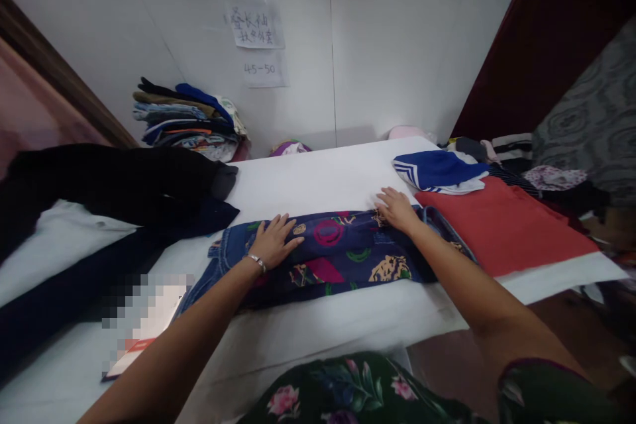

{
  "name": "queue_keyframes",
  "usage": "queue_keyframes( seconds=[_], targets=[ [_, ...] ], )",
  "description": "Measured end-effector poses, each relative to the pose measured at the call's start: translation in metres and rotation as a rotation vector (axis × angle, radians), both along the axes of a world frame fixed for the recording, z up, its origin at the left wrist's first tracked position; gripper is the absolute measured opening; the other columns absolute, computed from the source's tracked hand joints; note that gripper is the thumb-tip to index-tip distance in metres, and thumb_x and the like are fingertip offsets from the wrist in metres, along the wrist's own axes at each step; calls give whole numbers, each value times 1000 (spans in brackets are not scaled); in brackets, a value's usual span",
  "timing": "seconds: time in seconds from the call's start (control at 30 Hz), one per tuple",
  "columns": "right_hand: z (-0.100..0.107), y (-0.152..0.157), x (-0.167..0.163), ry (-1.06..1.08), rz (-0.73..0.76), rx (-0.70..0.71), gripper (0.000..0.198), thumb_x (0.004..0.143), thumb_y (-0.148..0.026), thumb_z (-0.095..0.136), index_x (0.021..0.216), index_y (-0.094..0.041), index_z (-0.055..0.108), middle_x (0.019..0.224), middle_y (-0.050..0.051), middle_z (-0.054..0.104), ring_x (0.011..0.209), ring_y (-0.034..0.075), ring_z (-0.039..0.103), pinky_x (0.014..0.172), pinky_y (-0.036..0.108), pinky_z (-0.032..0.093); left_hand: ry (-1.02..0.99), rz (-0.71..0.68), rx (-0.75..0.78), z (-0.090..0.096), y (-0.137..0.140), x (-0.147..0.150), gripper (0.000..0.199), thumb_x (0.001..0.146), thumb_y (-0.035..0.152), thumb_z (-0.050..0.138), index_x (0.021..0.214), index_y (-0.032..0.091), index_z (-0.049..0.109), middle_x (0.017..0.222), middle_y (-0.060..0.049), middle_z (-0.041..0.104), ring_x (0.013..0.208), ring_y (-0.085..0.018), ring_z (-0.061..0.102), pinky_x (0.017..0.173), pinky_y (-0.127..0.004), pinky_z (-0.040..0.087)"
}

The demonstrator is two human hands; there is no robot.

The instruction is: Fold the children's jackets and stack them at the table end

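A dark blue garment [358,258] with colourful printed figures lies folded lengthwise across the white table, with denim-like parts showing at both ends. My left hand [273,242] rests flat on its left half, fingers spread. Over its far right edge is my right hand [395,210], palm down with the fingers apart and slightly blurred. Neither hand grips the cloth visibly. A denim part [201,285] of the garment hangs toward me at the left, partly hidden by my left forearm.
A red cloth [511,225] and a blue-and-white garment [437,171] lie on the right of the white table [318,179]. Dark clothes [114,185] cover the left side. A stack of folded clothes [186,119] stands at the wall, under paper signs [257,30]. A pixelated object [149,324] lies front left.
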State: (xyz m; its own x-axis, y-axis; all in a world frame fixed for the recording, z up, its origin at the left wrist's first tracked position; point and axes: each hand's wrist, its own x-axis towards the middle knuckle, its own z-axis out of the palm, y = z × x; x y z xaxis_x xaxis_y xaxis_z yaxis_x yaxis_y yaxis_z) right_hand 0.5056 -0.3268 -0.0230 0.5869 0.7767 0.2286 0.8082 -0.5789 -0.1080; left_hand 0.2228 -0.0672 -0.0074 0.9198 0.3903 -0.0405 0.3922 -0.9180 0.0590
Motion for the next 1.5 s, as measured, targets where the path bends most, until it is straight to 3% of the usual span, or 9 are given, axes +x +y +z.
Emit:
queue_keyframes(
  seconds=[0.2,0.4,0.6,0.73,0.83,0.93,1.03,1.23,1.5],
  targets=[
    [-24,12,-20,188,3,-215,62,92,-60,28,141,-24,39,153,9,30,141,28,23,111,52,19,81,17,-10,-22,-5,3,63,92,54,34,147,23,32,153,-9,31,142,-28,23,112,-55,15],
    [-22,8,-15,252,2,-190,63,93,-60,24,143,-24,37,154,9,29,142,27,21,112,51,18,47,-3,11,-28,-1,1,63,92,57,32,146,24,34,152,-9,32,141,-29,25,111,-55,17],
    [-23,-14,-6,203,-219,-172,67,90,-62,29,141,-20,37,153,13,28,141,30,20,111,54,16,25,-6,-6,-28,-3,2,65,91,58,31,146,24,34,152,-10,32,141,-29,25,111,-55,18],
    [-24,-23,-1,233,-235,-175,64,91,-61,29,139,-20,38,152,12,30,141,28,22,111,55,18,16,-6,-21,-27,-5,2,64,91,59,30,146,25,34,152,-9,32,141,-29,25,110,-56,17],
    [-17,-22,-7,237,-226,-179,59,92,-59,28,133,-21,46,147,12,38,138,28,28,108,55,21,6,-2,-31,-27,-6,2,66,90,61,29,146,25,34,152,-9,32,141,-29,25,111,-56,16],
    [-9,-15,-30,177,-255,-151,60,94,-57,25,135,-18,45,150,15,34,140,31,23,108,59,19,-11,-3,-42,-30,-5,3,69,90,64,27,146,23,34,152,-10,32,141,-30,25,111,-56,15],
    [-4,3,-67,77,-147,-64,61,94,-56,25,141,-19,40,153,13,28,143,30,16,111,59,11,-22,3,-62,-31,-5,3,71,89,66,26,145,24,34,153,-10,31,141,-30,24,111,-56,14],
    [-9,47,-128,69,106,-7,60,93,-59,26,143,-29,37,154,8,29,143,29,19,111,58,10,-49,14,-111,-31,-9,0,72,87,69,27,145,26,36,153,-9,31,141,-30,23,113,-55,10],
    [-38,56,-145,22,155,-117,60,91,-59,30,140,-27,43,150,8,36,138,30,29,107,56,23,-75,30,-151,-27,-7,-8,70,87,66,32,142,23,40,152,-9,33,140,-28,25,113,-50,16]
  ],
)
